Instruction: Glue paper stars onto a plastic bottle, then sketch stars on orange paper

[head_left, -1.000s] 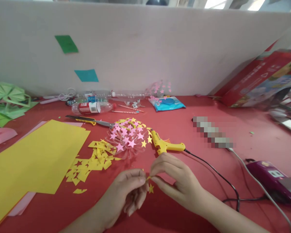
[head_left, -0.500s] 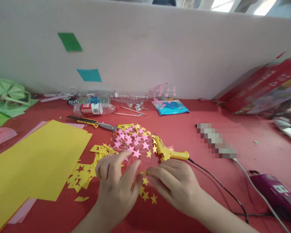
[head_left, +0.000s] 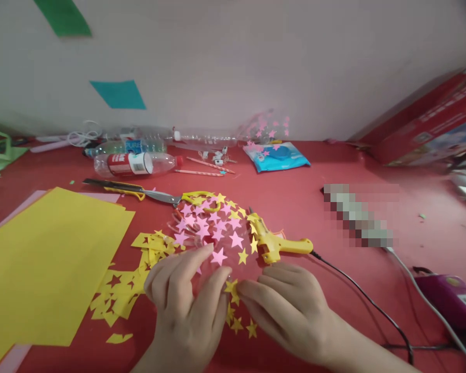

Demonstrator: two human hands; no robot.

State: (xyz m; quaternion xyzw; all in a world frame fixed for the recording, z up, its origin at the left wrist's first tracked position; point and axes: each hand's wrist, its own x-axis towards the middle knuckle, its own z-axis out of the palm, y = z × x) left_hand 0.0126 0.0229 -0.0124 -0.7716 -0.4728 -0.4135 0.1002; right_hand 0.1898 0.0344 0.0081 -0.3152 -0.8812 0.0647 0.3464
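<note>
Left hand [head_left: 186, 295] spread, perhaps steadying star-covered plastic [head_left: 213, 233] — right hand [head_left: 289, 308] pinching a yellow star [head_left: 230, 286], likely for precision

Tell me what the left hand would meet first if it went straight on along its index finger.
Probably the pink stars, just beyond the left hand; depth is unclear, so it might pass above them.

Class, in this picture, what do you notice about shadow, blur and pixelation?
Head view: the red table darkens between left hand and right hand; head view: the red box at the right looks soft; head view: pixelation covers a long pale item.
</note>
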